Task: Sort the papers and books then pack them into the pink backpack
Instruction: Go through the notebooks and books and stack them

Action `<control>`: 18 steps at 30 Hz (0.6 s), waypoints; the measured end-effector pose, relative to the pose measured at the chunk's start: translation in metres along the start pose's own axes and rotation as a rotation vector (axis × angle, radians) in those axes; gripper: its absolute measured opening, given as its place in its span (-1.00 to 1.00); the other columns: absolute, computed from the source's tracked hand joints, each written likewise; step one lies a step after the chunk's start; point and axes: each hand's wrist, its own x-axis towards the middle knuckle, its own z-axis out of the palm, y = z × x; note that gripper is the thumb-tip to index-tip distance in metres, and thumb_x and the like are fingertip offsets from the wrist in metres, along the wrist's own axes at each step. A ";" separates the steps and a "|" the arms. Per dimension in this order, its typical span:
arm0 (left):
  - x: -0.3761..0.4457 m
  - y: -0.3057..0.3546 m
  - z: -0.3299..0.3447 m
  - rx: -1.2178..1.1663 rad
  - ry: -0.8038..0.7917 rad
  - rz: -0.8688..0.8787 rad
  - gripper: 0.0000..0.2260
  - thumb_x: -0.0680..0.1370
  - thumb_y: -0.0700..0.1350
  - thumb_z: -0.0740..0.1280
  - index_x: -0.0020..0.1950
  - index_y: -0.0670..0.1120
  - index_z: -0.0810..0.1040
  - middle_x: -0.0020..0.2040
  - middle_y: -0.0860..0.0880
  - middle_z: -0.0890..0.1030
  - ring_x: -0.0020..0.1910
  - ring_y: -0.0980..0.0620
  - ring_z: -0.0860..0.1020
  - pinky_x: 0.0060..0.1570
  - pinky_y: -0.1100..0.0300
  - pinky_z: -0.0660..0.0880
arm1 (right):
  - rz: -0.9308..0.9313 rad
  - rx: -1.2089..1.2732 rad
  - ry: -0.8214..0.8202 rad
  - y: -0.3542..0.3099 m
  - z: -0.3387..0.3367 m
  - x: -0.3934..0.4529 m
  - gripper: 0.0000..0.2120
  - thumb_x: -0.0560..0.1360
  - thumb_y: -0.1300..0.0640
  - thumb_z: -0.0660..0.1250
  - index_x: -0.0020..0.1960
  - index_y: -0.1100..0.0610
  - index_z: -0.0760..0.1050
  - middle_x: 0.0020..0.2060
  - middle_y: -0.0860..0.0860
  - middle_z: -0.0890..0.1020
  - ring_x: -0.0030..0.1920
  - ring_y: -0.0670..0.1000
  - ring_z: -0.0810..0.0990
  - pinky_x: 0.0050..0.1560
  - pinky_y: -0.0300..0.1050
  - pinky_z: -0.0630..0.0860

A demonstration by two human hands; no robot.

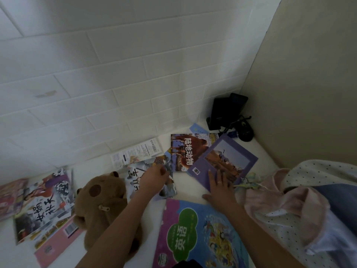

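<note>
Books lie scattered on a white surface. My left hand (154,177) pinches the edge of a picture book with a grey-white cover (135,176). My right hand (220,187) rests flat, fingers straight, on the near corner of a purple book (229,157). Behind the two sits an animal book with a brown cover (183,151). A large blue and pink textbook (195,233) lies nearest me, under my right forearm. More picture books (42,202) are piled at the left. The pink backpack (289,202), with white dotted fabric, lies at the right.
A brown plush bear (100,202) lies left of my left arm. White paper slips (135,153) sit by the tiled wall. Black devices with cables (229,115) fill the back corner. A beige panel closes the right side.
</note>
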 end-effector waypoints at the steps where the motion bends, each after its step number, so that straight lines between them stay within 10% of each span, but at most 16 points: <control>1: 0.003 0.001 0.001 -0.026 -0.018 -0.023 -0.85 0.54 -0.02 0.24 -0.21 -0.02 0.46 -0.37 0.07 0.51 -0.31 0.00 0.54 -0.38 0.23 0.37 | 0.001 -0.033 0.015 0.001 0.002 0.002 -0.24 0.60 -0.15 0.10 0.52 0.07 -0.34 0.53 0.21 -0.17 0.52 0.27 -0.14 0.45 0.27 0.06; 7: 0.021 0.008 0.016 -0.232 -0.010 -0.129 -0.86 0.52 -0.12 0.31 -0.19 -0.10 0.40 -0.26 -0.07 0.54 -0.20 -0.10 0.54 -0.20 0.12 0.44 | -0.063 -0.174 0.094 -0.005 0.006 0.003 -0.39 0.64 0.11 -0.01 0.52 0.04 -0.34 0.52 0.25 0.04 0.47 0.37 0.07 0.28 0.30 0.34; 12: 0.035 0.004 0.019 -0.248 -0.024 -0.214 -0.72 0.48 -0.15 0.34 0.13 -0.25 0.46 0.03 -0.21 0.56 0.01 -0.17 0.54 -0.09 0.13 0.45 | -0.007 -0.159 0.212 -0.014 0.003 -0.002 -0.27 0.51 0.28 0.28 0.55 0.06 -0.01 0.52 0.15 0.15 0.36 0.33 0.37 -0.18 0.09 0.63; 18: 0.047 0.011 0.017 -0.461 -0.136 -0.342 -0.94 0.49 -0.21 0.32 -0.16 -0.19 0.49 -0.23 -0.16 0.51 -0.15 -0.07 0.51 -0.11 0.10 0.46 | 0.314 -0.107 0.062 0.009 0.001 0.005 -0.34 0.62 0.15 0.06 0.53 0.07 -0.32 0.54 0.20 -0.15 0.49 0.31 0.05 0.15 0.08 0.51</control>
